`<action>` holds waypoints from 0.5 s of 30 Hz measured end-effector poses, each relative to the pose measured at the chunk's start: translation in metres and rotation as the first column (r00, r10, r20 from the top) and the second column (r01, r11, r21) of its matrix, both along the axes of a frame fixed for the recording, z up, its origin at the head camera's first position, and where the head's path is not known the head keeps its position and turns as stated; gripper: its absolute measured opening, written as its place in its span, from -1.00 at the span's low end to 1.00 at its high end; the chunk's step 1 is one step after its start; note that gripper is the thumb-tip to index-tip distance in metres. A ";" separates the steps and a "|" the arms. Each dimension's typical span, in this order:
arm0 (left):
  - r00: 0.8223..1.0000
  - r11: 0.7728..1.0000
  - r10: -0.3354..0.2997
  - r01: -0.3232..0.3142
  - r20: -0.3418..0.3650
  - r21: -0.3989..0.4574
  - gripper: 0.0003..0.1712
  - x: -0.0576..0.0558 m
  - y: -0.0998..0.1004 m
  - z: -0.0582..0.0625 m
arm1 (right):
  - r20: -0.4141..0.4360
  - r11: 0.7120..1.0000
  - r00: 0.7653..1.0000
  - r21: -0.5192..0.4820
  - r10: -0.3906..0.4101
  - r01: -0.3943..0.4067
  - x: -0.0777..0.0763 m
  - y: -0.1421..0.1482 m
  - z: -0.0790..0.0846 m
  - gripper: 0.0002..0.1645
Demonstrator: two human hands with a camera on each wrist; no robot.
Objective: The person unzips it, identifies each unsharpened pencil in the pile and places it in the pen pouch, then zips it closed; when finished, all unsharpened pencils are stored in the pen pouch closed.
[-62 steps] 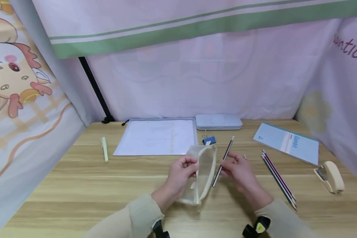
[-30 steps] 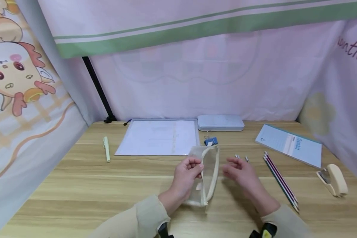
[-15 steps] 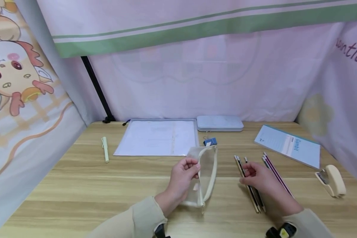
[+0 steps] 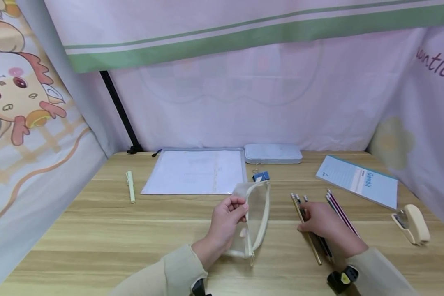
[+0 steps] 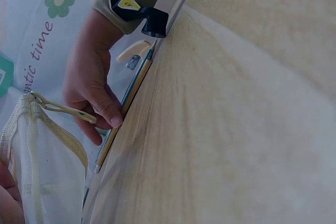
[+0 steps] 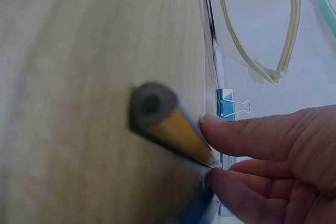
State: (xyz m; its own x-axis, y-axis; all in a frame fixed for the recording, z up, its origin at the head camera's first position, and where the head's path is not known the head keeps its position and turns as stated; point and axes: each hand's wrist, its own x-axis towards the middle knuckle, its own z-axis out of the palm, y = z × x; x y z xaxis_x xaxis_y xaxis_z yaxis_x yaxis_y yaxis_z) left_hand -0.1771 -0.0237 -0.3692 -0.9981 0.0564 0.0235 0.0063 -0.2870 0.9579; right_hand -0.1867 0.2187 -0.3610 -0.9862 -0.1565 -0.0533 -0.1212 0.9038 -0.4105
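My left hand pinches the near rim of a translucent mesh pencil pouch, whose zipped mouth gapes to the right. In the left wrist view the pouch shows its cream zipper pull. Over several pencils on the table, my right hand is lowered, thumb and fingertips at a gold pencil. The right wrist view has this pencil end-on and blurred, between thumb and index fingertip. Dark pencils lie beside it, partly under the hand. Purple and green pencils lie further right, partly hidden by the wrist.
Behind the pouch are a blue binder clip, a clear folder of paper and a pale blue tin. A notebook and cream stapler lie right. A pale green pen lies left.
My right hand let go of a black-and-silver pencil beside the pouch, then moved right and down to the pencils. The gold pencil now lies slightly apart from its neighbour. The left hand keeps the pouch.
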 end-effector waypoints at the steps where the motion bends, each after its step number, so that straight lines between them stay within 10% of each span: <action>1: 1.000 1.000 -0.001 0.001 0.000 0.001 -0.84 0.000 0.000 0.000 | 0.005 1.000 1.000 0.015 0.002 -0.002 -0.001 0.000 0.000 -0.65; 8: 1.000 1.000 -0.004 0.004 -0.001 -0.001 -0.83 0.000 0.000 0.000 | 0.152 0.999 0.988 -0.051 -0.005 0.013 -0.009 0.006 -0.001 -0.19; 15: 1.000 1.000 -0.004 0.004 0.000 0.001 -0.84 0.000 0.001 0.000 | 0.267 0.981 0.963 -0.175 -0.031 0.080 -0.011 0.011 -0.004 -0.16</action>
State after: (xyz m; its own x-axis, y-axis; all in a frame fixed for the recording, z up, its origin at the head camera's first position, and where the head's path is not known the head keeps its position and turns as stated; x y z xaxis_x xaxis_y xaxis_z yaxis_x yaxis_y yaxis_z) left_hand -0.1768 -0.0230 -0.3689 -0.9979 0.0602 0.0236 0.0053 -0.2877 0.9577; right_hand -0.1980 0.2298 -0.3653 -0.9487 -0.1332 -0.2868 0.0612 0.8124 -0.5799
